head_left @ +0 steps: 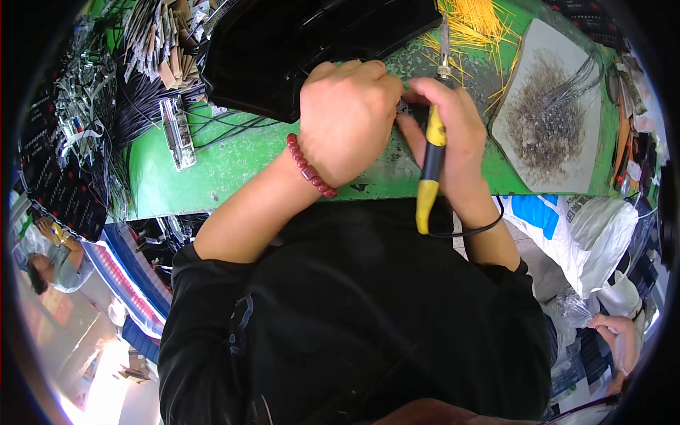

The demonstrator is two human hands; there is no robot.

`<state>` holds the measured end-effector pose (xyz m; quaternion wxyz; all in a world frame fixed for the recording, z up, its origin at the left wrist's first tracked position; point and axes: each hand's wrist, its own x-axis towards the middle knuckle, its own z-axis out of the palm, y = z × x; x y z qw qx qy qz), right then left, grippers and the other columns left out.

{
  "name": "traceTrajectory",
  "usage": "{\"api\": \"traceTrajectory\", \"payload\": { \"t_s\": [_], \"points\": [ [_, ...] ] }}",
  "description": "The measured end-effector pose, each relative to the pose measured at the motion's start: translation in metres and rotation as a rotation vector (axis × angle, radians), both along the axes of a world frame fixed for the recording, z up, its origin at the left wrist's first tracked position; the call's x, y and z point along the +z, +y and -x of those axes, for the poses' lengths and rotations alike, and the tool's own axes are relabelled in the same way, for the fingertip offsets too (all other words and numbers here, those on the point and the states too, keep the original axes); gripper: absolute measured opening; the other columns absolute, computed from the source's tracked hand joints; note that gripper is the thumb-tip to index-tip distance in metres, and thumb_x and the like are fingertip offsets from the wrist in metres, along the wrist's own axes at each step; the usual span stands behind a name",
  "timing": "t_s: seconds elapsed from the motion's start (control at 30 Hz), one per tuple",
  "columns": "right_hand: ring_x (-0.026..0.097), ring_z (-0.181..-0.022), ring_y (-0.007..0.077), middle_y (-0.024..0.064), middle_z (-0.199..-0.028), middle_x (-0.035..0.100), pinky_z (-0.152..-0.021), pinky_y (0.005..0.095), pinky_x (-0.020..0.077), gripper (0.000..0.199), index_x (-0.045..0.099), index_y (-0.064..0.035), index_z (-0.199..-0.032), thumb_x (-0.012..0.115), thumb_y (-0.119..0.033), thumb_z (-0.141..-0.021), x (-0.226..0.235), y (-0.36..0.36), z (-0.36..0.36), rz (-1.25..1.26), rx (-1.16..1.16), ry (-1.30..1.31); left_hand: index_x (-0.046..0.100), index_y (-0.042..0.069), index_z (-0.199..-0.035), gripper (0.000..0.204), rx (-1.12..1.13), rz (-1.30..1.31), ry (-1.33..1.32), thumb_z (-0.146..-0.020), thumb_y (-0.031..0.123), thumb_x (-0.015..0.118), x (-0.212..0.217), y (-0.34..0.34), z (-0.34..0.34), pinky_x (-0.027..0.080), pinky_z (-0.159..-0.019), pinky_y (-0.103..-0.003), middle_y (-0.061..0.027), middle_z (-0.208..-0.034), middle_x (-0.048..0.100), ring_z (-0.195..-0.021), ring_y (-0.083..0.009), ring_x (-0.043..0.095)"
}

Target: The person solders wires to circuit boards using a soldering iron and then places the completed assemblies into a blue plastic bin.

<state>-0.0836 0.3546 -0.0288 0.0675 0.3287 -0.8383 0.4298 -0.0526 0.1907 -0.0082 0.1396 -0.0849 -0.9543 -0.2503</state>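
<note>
My right hand (462, 134) grips a yellow and black soldering iron (428, 191). The iron's metal tip points to the far side of the table, and its black cord loops past my wrist. Close beside it, my left hand (350, 113) is closed with the knuckles up, a dark red bead bracelet (306, 170) on the wrist. Whatever its fingers hold is hidden beneath them. Thumb and forefinger of the right hand come near the left hand's fingers. A large glossy black plastic part (255, 67) lies just beyond my left hand.
Yellow wires (474, 21) are spread at the far right of the green table (234, 170). A stained grey board (513, 120) carries thin wires. Left are metal-cased parts (177, 134), black cables and stacked brown strips (159, 42). Other people show at both sides.
</note>
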Motion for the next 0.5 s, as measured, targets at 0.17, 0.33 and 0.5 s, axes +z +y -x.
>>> {"api": "traceTrajectory", "payload": {
  "t_s": [0.17,0.33,0.5],
  "points": [
    [0.055,-0.057,0.0096,0.0181,-0.083,0.07,-0.056,0.0195,0.0441,0.064,0.043,0.0027,-0.13,0.058,-0.047,-0.092,0.032,0.072,0.002,0.507,-0.132,-0.308,0.056,0.008,-0.066,0.012,-0.042,0.017,-0.011,-0.07,0.008,0.067,0.005,-0.001,0.002,0.044,-0.06,-0.036,-0.0055,-0.066,0.053,-0.065,-0.0259,0.058],
    [0.036,-0.05,0.006,0.0028,-0.061,0.05,-0.047,0.02,0.027,0.068,0.059,0.0122,-0.115,0.043,-0.052,-0.097,0.023,0.159,0.022,0.619,-0.515,-0.233,0.058,0.007,-0.067,0.012,-0.032,0.021,-0.062,-0.07,0.005,0.069,0.009,-0.002,0.001,0.044,-0.059,-0.036,-0.0065,-0.067,0.054,-0.064,-0.0277,0.057],
    [0.039,-0.053,0.0081,0.0038,-0.066,0.049,-0.052,0.0201,0.0326,0.019,0.058,0.0072,-0.096,0.049,-0.006,-0.086,0.006,0.171,0.009,0.634,-0.605,-0.171,0.053,0.008,-0.063,0.015,-0.03,0.014,-0.035,-0.068,0.003,0.067,0.006,0.002,0.002,0.041,-0.058,-0.036,-0.0053,-0.064,0.051,-0.063,-0.0243,0.055]
  ]
}}
